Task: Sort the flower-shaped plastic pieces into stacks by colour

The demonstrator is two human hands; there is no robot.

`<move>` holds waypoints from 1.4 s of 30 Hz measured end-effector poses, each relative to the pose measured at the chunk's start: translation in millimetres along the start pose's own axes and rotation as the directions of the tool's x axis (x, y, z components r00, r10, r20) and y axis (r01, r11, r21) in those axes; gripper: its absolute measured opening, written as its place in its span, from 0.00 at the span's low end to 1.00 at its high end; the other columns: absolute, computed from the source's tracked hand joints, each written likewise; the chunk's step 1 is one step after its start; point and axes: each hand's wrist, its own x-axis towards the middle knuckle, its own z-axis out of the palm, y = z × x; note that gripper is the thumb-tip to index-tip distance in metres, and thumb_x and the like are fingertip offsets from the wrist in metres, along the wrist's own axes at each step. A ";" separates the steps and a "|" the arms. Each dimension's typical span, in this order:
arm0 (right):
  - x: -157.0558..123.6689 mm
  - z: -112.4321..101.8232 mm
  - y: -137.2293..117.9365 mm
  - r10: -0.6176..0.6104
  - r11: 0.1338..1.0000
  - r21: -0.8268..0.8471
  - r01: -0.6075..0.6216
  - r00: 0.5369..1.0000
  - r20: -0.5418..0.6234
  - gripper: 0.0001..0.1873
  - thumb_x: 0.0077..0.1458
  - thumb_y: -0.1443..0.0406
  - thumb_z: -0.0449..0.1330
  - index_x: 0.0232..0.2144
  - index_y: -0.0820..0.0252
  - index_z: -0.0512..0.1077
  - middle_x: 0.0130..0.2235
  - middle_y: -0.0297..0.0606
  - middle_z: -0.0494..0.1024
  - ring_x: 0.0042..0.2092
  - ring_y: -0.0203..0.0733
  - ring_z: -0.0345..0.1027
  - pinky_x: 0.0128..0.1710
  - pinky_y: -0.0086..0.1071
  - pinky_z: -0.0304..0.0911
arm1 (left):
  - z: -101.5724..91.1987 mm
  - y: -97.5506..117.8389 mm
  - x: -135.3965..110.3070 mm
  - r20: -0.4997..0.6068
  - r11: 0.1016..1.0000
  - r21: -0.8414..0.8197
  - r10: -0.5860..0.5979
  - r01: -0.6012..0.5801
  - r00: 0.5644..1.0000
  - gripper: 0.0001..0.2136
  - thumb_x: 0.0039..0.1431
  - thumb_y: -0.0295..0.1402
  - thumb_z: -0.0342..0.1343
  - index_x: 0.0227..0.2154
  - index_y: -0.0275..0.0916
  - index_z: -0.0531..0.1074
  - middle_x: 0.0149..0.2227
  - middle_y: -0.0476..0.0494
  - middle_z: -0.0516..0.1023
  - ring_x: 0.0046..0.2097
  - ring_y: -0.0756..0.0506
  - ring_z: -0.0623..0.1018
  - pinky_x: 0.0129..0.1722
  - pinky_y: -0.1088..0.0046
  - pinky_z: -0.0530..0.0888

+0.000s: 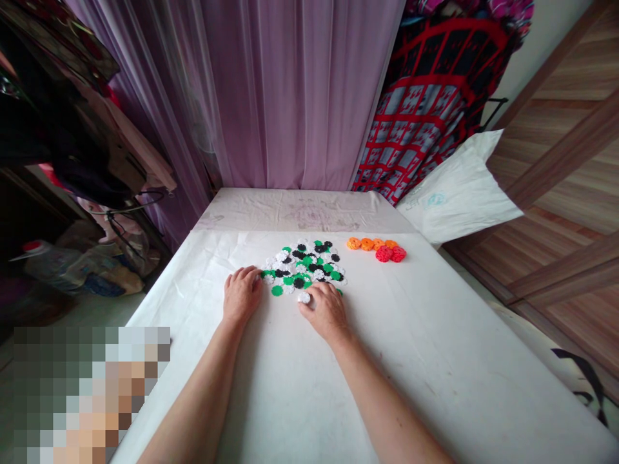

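Note:
A spread pile of small notched plastic discs (300, 265), green, black and white, lies on the white-covered table (290, 386). My right hand (326, 309) is at the pile's near edge, thumb and fingers closed on white notched discs (304, 298); they look like a small stack, but I cannot tell how many. At the pile's left edge rests my left hand (242, 291), palm down, with its fingers reaching toward the discs and its thumb mostly hidden. Nothing shows clearly in it.
Right of the pile stand orange disc stacks (366, 244) in a row, with red stacks (391, 253) just in front. A white sack (459, 187) leans at the table's right edge. A purple curtain (300, 96) hangs behind; clothes (72, 129) hang at left.

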 end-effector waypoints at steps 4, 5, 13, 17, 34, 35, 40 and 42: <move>-0.9 2.1 1.4 -0.005 1.000 0.003 0.005 1.000 -0.014 0.07 0.50 0.63 0.65 0.35 0.55 0.77 0.43 0.40 0.78 0.46 0.48 0.68 0.49 0.39 0.62 | 0.6 -1.0 0.4 0.006 1.000 0.002 0.004 -0.004 1.000 0.15 0.65 0.34 0.47 0.48 0.44 0.76 0.56 0.43 0.76 0.59 0.38 0.70 0.61 0.54 0.63; -1.2 2.4 1.7 -0.006 1.000 0.005 0.006 1.000 -0.013 0.08 0.50 0.63 0.65 0.35 0.55 0.77 0.43 0.40 0.78 0.46 0.48 0.68 0.49 0.39 0.62 | 1.0 -1.4 0.5 0.006 1.000 0.004 0.006 -0.006 1.000 0.15 0.65 0.34 0.46 0.48 0.44 0.76 0.56 0.43 0.76 0.59 0.38 0.70 0.61 0.54 0.63; -0.4 2.7 1.3 0.010 1.000 -0.012 -0.010 1.000 0.000 0.09 0.49 0.62 0.66 0.35 0.56 0.76 0.45 0.40 0.77 0.47 0.48 0.67 0.48 0.39 0.61 | 4.3 -4.2 0.5 -0.006 1.000 -0.001 0.007 -0.007 1.000 0.15 0.65 0.35 0.47 0.48 0.45 0.75 0.56 0.44 0.76 0.60 0.38 0.70 0.61 0.53 0.63; 0.0 4.0 1.4 0.037 0.999 -0.029 -0.037 0.999 -0.010 0.07 0.48 0.63 0.66 0.32 0.56 0.76 0.45 0.41 0.77 0.46 0.48 0.66 0.48 0.39 0.61 | 4.2 -4.6 0.6 -0.007 1.000 -0.003 0.009 -0.009 1.000 0.15 0.65 0.35 0.47 0.48 0.45 0.75 0.56 0.43 0.76 0.59 0.39 0.70 0.61 0.53 0.63; 1.1 -10.3 28.2 0.160 0.974 -0.143 -0.173 0.982 -0.100 0.07 0.49 0.62 0.66 0.32 0.57 0.76 0.46 0.42 0.77 0.46 0.48 0.66 0.45 0.38 0.58 | 5.3 -6.4 1.2 0.011 1.000 -0.002 0.002 -0.002 1.000 0.15 0.65 0.36 0.47 0.48 0.45 0.75 0.56 0.44 0.76 0.60 0.39 0.70 0.61 0.55 0.63; 0.9 -9.9 28.5 0.159 0.975 -0.139 -0.171 0.982 -0.099 0.07 0.49 0.62 0.66 0.32 0.57 0.76 0.46 0.42 0.77 0.46 0.48 0.66 0.45 0.38 0.58 | 5.2 -6.3 1.2 0.010 1.000 -0.003 0.002 -0.002 1.000 0.15 0.65 0.36 0.46 0.48 0.45 0.75 0.56 0.44 0.76 0.60 0.39 0.70 0.61 0.55 0.63; -0.7 -9.1 28.8 0.143 0.982 -0.108 -0.155 0.983 -0.113 0.10 0.48 0.60 0.66 0.34 0.57 0.76 0.45 0.42 0.77 0.46 0.49 0.66 0.46 0.39 0.58 | 3.9 -4.9 0.9 0.004 1.000 -0.010 0.002 -0.002 1.000 0.15 0.65 0.36 0.47 0.48 0.46 0.75 0.56 0.44 0.76 0.60 0.39 0.70 0.61 0.55 0.63; -2.3 -9.5 27.9 0.140 0.984 -0.091 -0.153 0.982 -0.128 0.11 0.48 0.59 0.66 0.34 0.57 0.76 0.45 0.42 0.77 0.47 0.49 0.66 0.46 0.39 0.58 | 3.5 -4.6 0.8 -0.003 1.000 -0.013 0.005 -0.006 1.000 0.15 0.65 0.35 0.47 0.48 0.46 0.76 0.56 0.43 0.76 0.59 0.39 0.70 0.61 0.54 0.63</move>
